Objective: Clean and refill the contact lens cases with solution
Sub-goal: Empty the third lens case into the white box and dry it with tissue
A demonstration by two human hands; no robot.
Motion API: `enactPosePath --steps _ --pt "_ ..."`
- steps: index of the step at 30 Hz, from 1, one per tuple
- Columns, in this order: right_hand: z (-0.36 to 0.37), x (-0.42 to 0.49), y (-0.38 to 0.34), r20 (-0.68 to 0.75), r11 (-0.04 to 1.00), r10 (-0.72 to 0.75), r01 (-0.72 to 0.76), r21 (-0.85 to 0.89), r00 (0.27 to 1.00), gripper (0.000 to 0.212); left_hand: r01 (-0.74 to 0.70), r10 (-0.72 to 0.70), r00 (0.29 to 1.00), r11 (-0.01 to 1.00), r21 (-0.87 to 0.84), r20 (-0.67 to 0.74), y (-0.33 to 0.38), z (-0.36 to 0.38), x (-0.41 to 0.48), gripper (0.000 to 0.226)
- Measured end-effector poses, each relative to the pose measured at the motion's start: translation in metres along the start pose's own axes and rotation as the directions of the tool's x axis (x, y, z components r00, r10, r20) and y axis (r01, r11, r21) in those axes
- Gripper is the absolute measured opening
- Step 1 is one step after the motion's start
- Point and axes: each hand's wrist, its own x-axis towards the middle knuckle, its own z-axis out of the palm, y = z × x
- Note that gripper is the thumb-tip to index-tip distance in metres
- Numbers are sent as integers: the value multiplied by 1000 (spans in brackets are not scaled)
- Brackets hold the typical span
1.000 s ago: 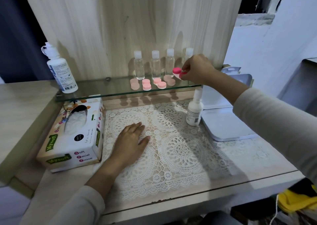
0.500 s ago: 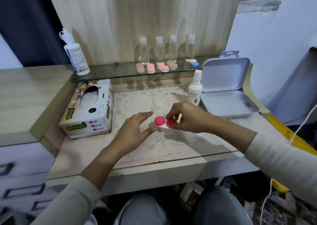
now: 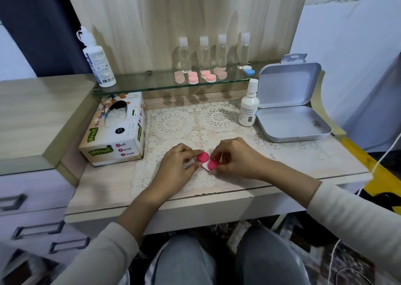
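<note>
Right now the pink lens case sits low in the centre of the frame, over the lace mat; whether it rests on the lace or hangs just clear of it, I cannot tell. Its long axis runs on a slant, upper left to lower right, so 1 cap falls to each hand. The left hand pinches the upper-left cap between thumb and forefinger, its other fingers curled under; the right hand pinches the lower-right end the same way. Both hands touch the case, neither nearer than the other.

The 2 caps are round, domed and magenta, smooth hard plastic by the look of them; a sliver of white base shows between them. Unscrewing looks like the next step, and small slick caps could slip.

The white solution bottle stands upright right of centre, on the right hand's side; the cardboard tissue box lies at left, nearer the left hand. Paler pink cases wait on the glass shelf above.
</note>
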Motion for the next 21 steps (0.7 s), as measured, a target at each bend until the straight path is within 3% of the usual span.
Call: enactPosePath --steps 13,16,19,21 --pt "-2 0 -4 -18 995 32 -30 91 999 17 12 -11 998 1000 -13 65 0 1 7 27" --pt "-1 -2 -8 5 992 51 -51 114 999 26 -27 26 997 1000 5 79 -1 -1 7 31" --pt "4 -2 -11 -15 996 92 -92 20 996 36 -89 80 986 994 59 145 -1 -2 9 38" --pt "6 -2 -11 -40 992 123 -123 -13 992 31 -132 115 981 986 102 155 -3 -2 13 36"
